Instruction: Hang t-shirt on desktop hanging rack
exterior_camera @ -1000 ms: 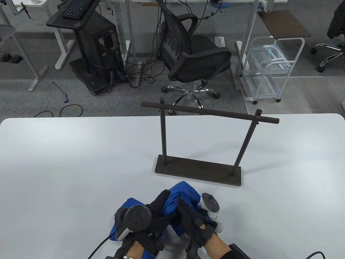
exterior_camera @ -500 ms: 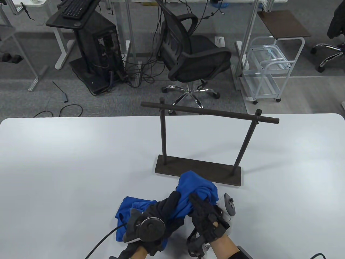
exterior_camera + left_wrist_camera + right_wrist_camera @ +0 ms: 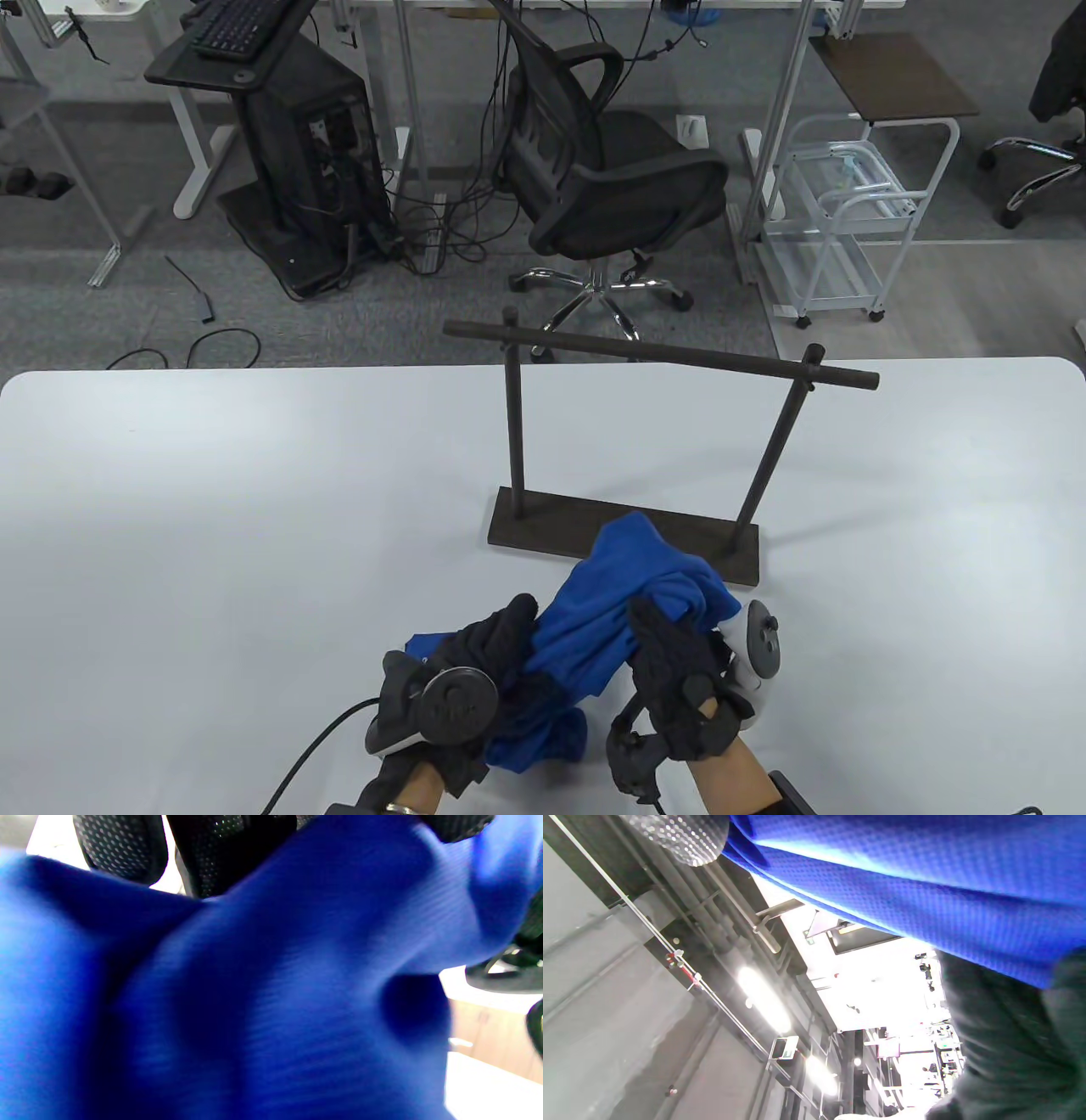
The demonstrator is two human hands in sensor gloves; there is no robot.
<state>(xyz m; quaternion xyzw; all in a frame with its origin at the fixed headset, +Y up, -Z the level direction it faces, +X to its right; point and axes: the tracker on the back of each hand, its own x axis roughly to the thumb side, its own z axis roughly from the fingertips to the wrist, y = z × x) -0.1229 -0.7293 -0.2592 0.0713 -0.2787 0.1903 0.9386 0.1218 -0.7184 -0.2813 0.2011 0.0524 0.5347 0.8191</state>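
Note:
A blue t-shirt (image 3: 611,620) is bunched up and lifted off the white table (image 3: 212,509) near its front edge. My left hand (image 3: 488,649) grips its lower left part. My right hand (image 3: 670,654) grips its right side. The shirt's top edge overlaps the front of the dark wooden rack's base (image 3: 543,526) in the table view. The rack's bar (image 3: 662,352) stands above, bare. The shirt fills the left wrist view (image 3: 275,1005) and crosses the top of the right wrist view (image 3: 925,878).
The rack's two posts (image 3: 512,424) rise from the base at the table's middle right. Beyond the far table edge are an office chair (image 3: 602,178), a computer stand (image 3: 297,144) and a white cart (image 3: 848,221).
Both hands have lifted the shirt and carried it up and to the right, toward the rack's base. The shirt is stretched out more between them.

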